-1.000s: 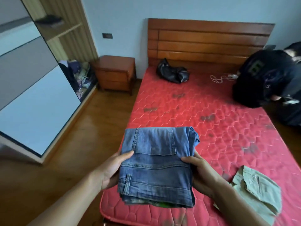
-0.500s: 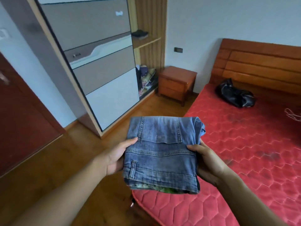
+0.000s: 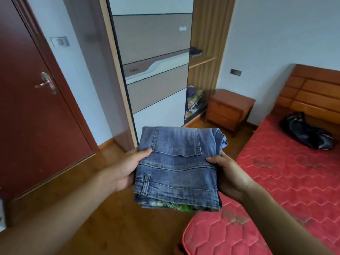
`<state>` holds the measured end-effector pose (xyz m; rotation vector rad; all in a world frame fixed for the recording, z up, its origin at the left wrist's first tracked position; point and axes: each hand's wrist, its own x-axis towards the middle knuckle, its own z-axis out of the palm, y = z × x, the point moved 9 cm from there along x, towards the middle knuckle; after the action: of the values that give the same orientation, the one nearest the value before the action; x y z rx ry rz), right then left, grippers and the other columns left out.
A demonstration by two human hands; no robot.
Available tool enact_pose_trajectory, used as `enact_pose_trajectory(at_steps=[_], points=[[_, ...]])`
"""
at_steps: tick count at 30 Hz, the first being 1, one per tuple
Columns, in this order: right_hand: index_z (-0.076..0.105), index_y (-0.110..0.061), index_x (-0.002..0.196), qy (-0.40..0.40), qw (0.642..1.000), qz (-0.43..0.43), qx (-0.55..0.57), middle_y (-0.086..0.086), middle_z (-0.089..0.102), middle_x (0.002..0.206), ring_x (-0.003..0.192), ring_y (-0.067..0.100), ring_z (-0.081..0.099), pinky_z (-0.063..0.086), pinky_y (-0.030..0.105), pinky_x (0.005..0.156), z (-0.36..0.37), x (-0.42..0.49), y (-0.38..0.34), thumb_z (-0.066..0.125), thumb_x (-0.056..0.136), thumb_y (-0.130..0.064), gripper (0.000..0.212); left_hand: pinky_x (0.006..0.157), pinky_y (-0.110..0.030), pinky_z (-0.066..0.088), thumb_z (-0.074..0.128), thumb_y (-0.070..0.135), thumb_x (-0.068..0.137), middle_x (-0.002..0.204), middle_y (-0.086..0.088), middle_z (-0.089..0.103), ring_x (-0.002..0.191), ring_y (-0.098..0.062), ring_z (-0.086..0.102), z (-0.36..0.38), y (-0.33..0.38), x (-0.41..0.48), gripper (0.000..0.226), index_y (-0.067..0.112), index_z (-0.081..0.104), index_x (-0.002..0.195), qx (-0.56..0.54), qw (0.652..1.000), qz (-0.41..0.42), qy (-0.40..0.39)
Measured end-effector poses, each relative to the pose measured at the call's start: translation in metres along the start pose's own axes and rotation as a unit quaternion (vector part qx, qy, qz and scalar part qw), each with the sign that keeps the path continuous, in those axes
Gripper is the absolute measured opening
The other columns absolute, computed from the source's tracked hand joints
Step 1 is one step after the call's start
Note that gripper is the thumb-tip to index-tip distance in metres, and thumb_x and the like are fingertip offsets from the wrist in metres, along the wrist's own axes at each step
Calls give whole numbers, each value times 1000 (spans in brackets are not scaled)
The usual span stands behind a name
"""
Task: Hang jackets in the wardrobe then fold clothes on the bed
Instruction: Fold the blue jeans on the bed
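The floor [image 3: 119, 227] is shiny brown wood, and the walls are pale blue. On the right is the bed [image 3: 287, 183]. Its red mattress has a six-sided pattern stitched on it and some dark smudges. The wooden headboard [image 3: 312, 92] stands against the far wall. A black bag [image 3: 307, 133] lies on the mattress near the headboard.

On the left is a dark red door [image 3: 27, 126] with a metal handle [image 3: 47, 83]. A light switch [image 3: 59, 41] sits on the wall beside it. Straight ahead is the wardrobe [image 3: 209, 30]. A big sliding panel [image 3: 152, 37] in grey and white covers most of it, and only a narrow part on the right is open. In that open part is a shelf [image 3: 202, 61] with a dark thing on it, too small to tell what. At the bottom is a heap of mixed clothes [image 3: 194, 100]. A small wooden nightstand [image 3: 230, 109] stands just beside the open part, between the wardrobe and the bed.

In the middle, up in the air by the bed's near corner, is a little stack of folded clothes. The folded blue jeans [image 3: 176, 168] are on top, and a green patterned cloth [image 3: 176, 206] peeks out from under them. The left hand [image 3: 127, 168] grips the left side of the stack — thumb on top, fingers hidden below. The right hand [image 3: 230, 175] grips the right side the same way.
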<state>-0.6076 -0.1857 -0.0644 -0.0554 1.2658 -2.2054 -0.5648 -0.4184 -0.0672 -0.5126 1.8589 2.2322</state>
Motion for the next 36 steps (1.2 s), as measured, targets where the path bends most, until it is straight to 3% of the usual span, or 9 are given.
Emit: enact_pose_trajectory(at_steps=[9, 12, 19, 27, 31, 36], points=[[57, -15, 133, 36, 999, 8, 6, 18, 69, 127, 112, 37, 69, 58, 49, 87, 71, 120, 25, 48, 93, 2, 44, 98, -49, 52, 57, 27, 100, 120, -15, 72, 109, -33, 70, -119, 46, 80, 30, 16, 64, 126, 0, 999, -31, -9], [60, -17, 128, 47, 999, 9, 4, 17, 70, 125, 109, 35, 70, 58, 49, 87, 76, 150, 21, 47, 94, 2, 41, 102, -53, 50, 57, 24, 99, 118, -18, 72, 111, -37, 69, -135, 61, 112, 32, 12, 64, 128, 16, 999, -40, -13], [57, -16, 133, 54, 999, 2, -3, 16, 69, 128, 113, 35, 69, 59, 47, 85, 55, 224, -9, 48, 96, 0, 41, 104, -60, 46, 56, 18, 99, 119, -17, 72, 112, -38, 68, -138, 91, 193, 26, 21, 63, 125, 10, 999, -30, -30], [57, -16, 134, 80, 997, -16, 2, 17, 69, 128, 117, 37, 67, 56, 51, 93, -16, 342, -83, 48, 97, 0, 41, 100, -55, 51, 57, 23, 99, 120, -18, 72, 110, -37, 69, -96, 138, 345, 35, 14, 58, 134, 30, 997, -51, -40], [58, -17, 132, 104, 994, -25, 5, 17, 69, 127, 114, 37, 68, 57, 50, 91, -68, 398, -146, 50, 96, 0, 41, 86, -45, 57, 54, 21, 101, 117, -15, 73, 105, -34, 72, -46, 177, 428, 32, 15, 59, 132, 25, 997, -45, -61], [58, -18, 133, 145, 988, -52, 4, 17, 68, 128, 116, 37, 67, 56, 52, 93, -138, 459, -223, 52, 95, 0, 43, 95, -49, 54, 50, 21, 103, 122, -14, 71, 112, -34, 69, 22, 214, 529, 33, 17, 56, 136, 22, 994, -42, -96]])
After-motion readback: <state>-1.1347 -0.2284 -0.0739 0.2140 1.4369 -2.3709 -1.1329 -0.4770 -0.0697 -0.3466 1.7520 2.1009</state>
